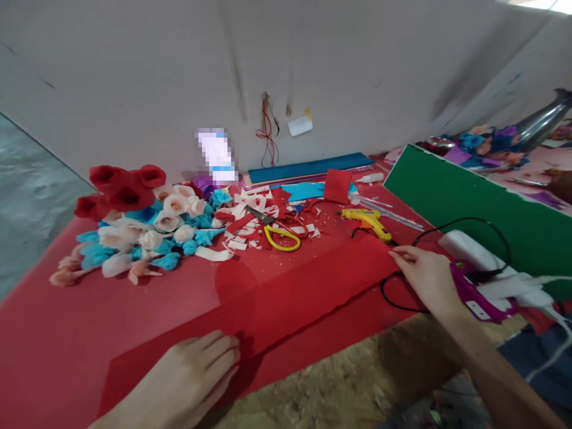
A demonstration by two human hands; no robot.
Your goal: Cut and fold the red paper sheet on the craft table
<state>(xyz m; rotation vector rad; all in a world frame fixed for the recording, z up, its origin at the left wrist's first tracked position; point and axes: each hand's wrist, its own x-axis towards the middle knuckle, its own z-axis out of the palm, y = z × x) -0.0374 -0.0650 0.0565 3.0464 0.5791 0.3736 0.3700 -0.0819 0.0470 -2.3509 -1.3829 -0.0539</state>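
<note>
A long strip of red crepe paper (pixel 308 292) lies stretched across the red work surface (pixel 67 322). My left hand (pixel 196 375) rests flat on the strip's near left end, fingers together and extended. My right hand (pixel 424 277) pinches the strip's far right corner between thumb and fingers. A black cord (pixel 393 298) loops under the right wrist.
A heap of red, white, pink and blue paper flowers (pixel 138 232) sits at the left. Yellow-handled scissors (pixel 279 232) lie among paper scraps, a yellow glue gun (pixel 369 220) to their right. A green board (pixel 482 208), white power strip (pixel 487 262) and purple device (pixel 469 292) stand on the right.
</note>
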